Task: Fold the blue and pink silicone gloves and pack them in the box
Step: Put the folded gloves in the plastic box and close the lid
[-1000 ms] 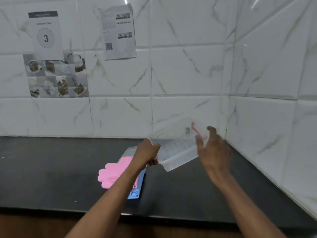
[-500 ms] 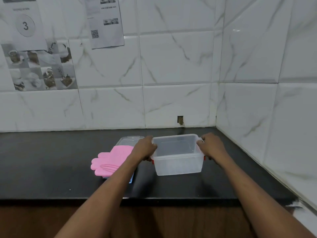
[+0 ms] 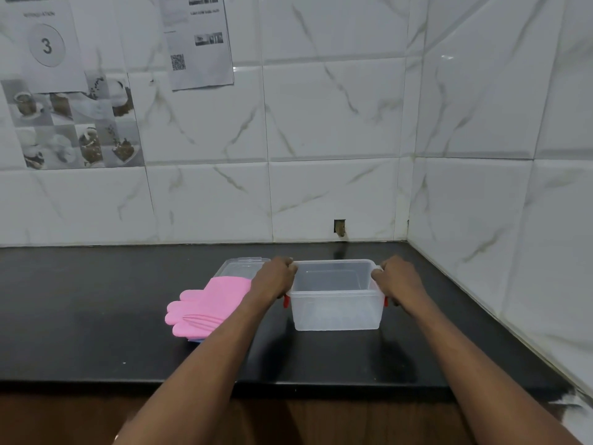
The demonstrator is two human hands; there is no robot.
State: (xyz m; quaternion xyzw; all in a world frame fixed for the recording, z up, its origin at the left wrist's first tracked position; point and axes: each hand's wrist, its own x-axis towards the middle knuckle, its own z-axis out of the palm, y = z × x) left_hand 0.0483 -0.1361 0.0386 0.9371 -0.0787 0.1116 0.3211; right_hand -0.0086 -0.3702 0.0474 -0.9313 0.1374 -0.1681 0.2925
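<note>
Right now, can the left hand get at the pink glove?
Probably yes. The pink glove lies uncovered on the counter left of the left hand, nothing between them. The hand grips the box at one end, so it must let go first.

A second ago the box [image 3: 335,311] was in the air, tilted between the hands. It now stands upright on the desk [image 3: 96,316], just right of the pink glove [image 3: 205,306] — it was already down half a second ago. The right hand [image 3: 398,277], then spread loosely at the box's end, now curls over its right rim. The left hand [image 3: 274,277] has come down with the box — lower, at the left rim.
</note>
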